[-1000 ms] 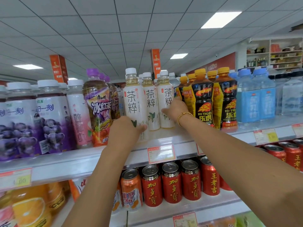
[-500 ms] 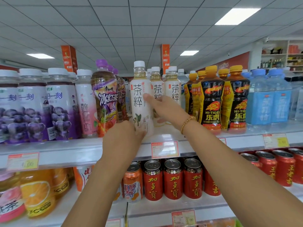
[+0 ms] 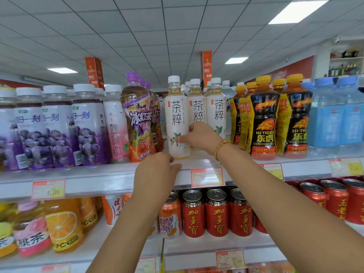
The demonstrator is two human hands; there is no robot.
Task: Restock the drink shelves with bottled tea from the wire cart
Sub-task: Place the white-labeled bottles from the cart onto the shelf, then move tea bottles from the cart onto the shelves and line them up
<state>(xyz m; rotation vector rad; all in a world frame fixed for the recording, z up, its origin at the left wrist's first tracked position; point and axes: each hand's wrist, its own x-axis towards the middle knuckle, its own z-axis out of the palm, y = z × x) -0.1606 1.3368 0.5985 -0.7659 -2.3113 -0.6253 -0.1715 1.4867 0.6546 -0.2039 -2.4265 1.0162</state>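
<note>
Right hand (image 3: 199, 135) is up at the tea row, grasping the front white-labelled plastic tea bottle with a white cap (image 3: 177, 119): thumb flat across its label, fingers curled in at its right side. A gold bead bracelet (image 3: 220, 147) sits on that wrist. The bottle stands upright on the pale grey top shelf (image 3: 98, 174), at the front edge, just beside the purple-capped iced tea bottle (image 3: 137, 123) on its left, with two matching white tea bottles (image 3: 216, 113) on its right. Left hand (image 3: 155, 174) hovers at the shelf lip just below, fingers loosely bent, grasping nothing. Red drink cans (image 3: 216, 213) line the shelf underneath.
</note>
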